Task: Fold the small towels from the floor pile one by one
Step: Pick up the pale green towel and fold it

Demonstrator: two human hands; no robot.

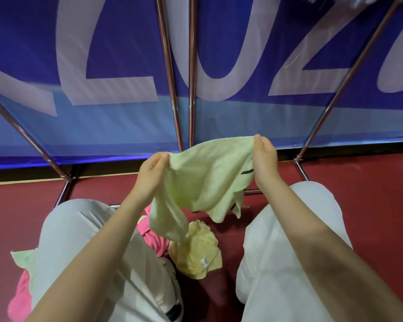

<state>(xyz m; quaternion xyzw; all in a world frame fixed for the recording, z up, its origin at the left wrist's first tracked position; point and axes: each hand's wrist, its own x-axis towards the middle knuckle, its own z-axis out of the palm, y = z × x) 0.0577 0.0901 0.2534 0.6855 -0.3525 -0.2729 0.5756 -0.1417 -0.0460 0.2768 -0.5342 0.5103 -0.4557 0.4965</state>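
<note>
I am holding the green towel (203, 175) aloft, left hand (153, 173) and right hand (264, 159) each in a pinching grip on, apparently, its corners; spreading step; next, folding it in half.

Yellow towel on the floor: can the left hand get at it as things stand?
Probably not yet. The left hand is pinching a corner of the green towel, which hangs right over the yellow towel. Once it lets go, the way straight down between the knees looks free.
</note>
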